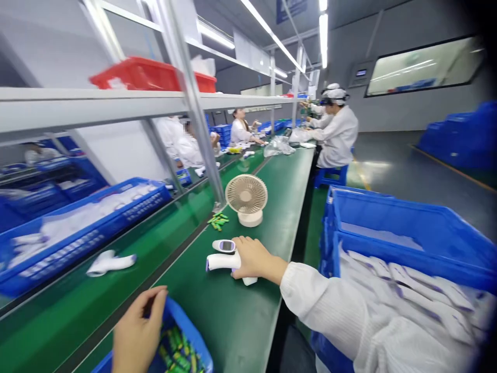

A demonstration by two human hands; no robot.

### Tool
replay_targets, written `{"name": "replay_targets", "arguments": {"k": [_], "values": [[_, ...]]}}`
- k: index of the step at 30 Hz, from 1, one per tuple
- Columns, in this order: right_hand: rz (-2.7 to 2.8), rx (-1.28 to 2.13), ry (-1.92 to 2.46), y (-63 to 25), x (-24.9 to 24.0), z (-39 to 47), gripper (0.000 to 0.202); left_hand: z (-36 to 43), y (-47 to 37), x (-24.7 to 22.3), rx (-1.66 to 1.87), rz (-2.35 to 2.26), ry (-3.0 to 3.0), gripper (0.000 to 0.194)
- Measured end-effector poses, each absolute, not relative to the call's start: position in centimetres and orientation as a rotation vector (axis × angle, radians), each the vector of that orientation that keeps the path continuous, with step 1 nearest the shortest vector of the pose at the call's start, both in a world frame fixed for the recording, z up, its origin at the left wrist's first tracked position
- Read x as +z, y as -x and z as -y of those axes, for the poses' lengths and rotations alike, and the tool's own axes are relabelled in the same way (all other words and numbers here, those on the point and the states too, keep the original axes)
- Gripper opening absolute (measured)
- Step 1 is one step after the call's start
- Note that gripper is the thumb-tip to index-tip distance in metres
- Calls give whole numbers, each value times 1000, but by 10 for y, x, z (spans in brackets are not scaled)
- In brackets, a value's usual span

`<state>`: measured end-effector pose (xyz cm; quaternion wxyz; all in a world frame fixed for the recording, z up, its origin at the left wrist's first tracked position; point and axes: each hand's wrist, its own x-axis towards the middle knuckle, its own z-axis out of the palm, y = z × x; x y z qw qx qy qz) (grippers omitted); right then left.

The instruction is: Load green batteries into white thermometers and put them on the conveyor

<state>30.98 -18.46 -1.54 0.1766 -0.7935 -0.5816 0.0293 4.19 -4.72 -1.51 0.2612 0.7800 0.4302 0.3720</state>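
My right hand (252, 257) is closed over two white-and-purple infrared thermometers on the green bench. One thermometer (224, 246) shows its small grey screen; the other thermometer (223, 261) lies in front of it, its rear part under my fingers. My left hand (142, 324) hovers above the near edge of a blue bin (204, 349) of green batteries (178, 349). Its thumb and fingers are pinched together, and whatever may be between them is too hidden to make out. Several loose batteries (218, 221) lie beyond, near a small beige fan (246, 196).
A single thermometer (111, 262) lies on the green belt at left, beside a long blue crate (128, 210) of white parts. At right, a blue crate (388, 248) holds several thermometers. A metal post (198, 109) supports a shelf (116, 103). Co-workers (336, 129) sit farther along.
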Motion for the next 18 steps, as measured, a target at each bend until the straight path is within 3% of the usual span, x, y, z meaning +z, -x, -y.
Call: {"name": "replay_targets", "arguments": {"k": [2, 6, 11, 14, 18], "values": [[1648, 154, 2211, -304, -14, 166, 68, 49, -41, -14, 972, -1169, -2072, 37], [1631, 178, 2173, -287, 11, 147, 37, 62, -48, -3, 965, -1102, -1868, 38], [1802, -139, 1951, -193, 55, 133, 59, 69, -51, 16, 944, -725, -1260, 58], [2057, -8, 1499, -144, 65, 135, 63, 61, -41, 28, 1158, -699, -812, 57], [1963, 189, 1437, -128, 51, 139, 30, 40, -14, 40, 1544, -889, -634, 52]]}}
